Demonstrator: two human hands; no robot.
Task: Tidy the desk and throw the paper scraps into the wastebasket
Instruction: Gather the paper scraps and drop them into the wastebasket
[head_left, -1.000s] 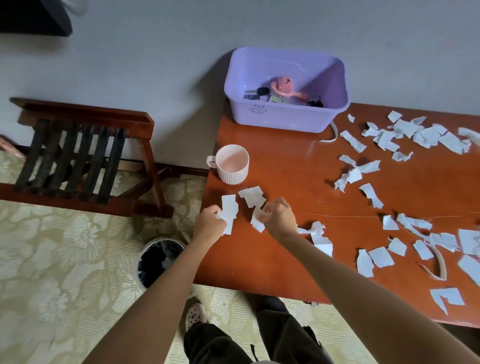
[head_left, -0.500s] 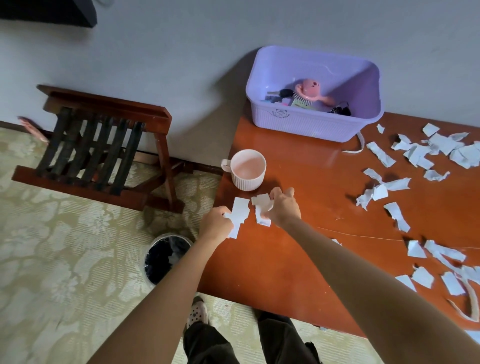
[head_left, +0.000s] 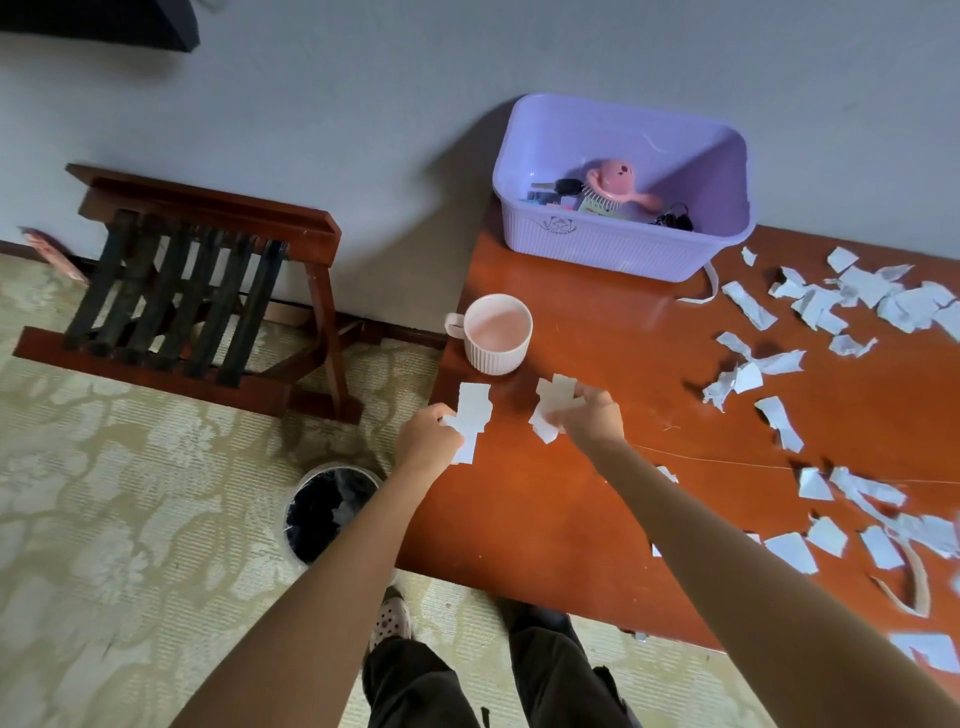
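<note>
Left hand (head_left: 428, 439): pinches a stack of paper scraps (head_left: 472, 415) just in front of the mug (head_left: 497, 332), at the table (head_left: 545, 509) edge.
Right hand (head_left: 592, 421): fingers curled round a second bunch (head_left: 553, 400), front-right of the mug.
Wastebasket (head_left: 332, 512): on the floor, front-left of the mug.
Loose scraps (head_left: 857, 301): strewn on the table, well right of the mug.
</note>
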